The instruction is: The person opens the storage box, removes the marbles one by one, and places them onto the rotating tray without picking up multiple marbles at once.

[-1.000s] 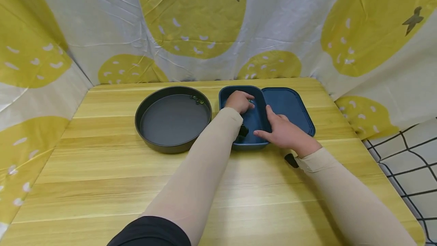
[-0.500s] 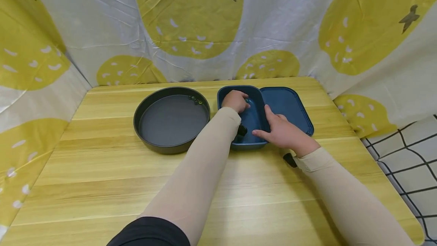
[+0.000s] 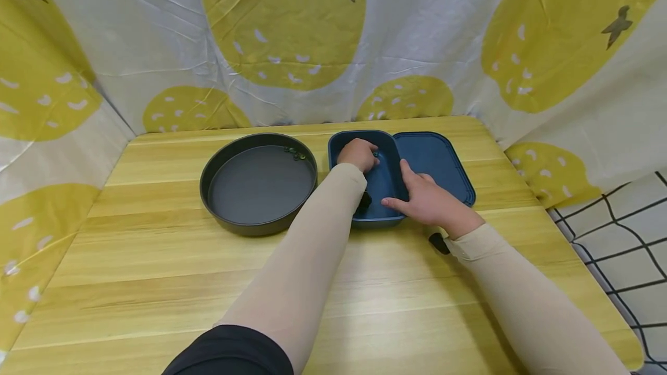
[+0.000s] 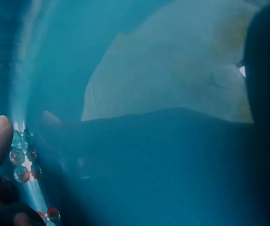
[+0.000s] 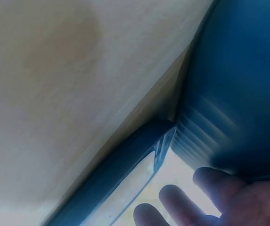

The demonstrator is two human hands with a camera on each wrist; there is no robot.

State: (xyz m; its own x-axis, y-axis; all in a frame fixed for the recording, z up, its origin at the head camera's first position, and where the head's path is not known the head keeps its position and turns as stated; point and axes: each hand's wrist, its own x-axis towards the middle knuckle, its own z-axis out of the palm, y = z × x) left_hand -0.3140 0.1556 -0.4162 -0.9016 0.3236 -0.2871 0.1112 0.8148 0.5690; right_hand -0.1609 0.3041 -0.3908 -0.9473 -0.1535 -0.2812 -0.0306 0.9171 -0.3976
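In the head view my left hand (image 3: 358, 155) reaches down into a blue rectangular box (image 3: 384, 223), fingers bent towards its far end. Clear glass marbles (image 4: 22, 165) with orange and teal colouring lie along the box wall in the left wrist view, right beside my fingertips. I cannot tell whether the left fingers hold any marble; the palm is hidden. My right hand (image 3: 435, 201) rests at the box's right wall, thumb over the inside and the other fingers outside. In the right wrist view its fingers are extended and spread beside the outer wall.
Left of the box stands a round dark grey pan (image 3: 250, 228) with several greenish marbles (image 3: 295, 154) at its far right edge. A flat blue lid (image 3: 436, 161) lies right of the box. Patterned curtain (image 3: 292, 28) hangs behind the wooden table (image 3: 156, 282).
The left hand stays low in the box, its fingers having drawn slightly closer together. The right hand keeps its place on the box wall. The whole view shifts slightly left.
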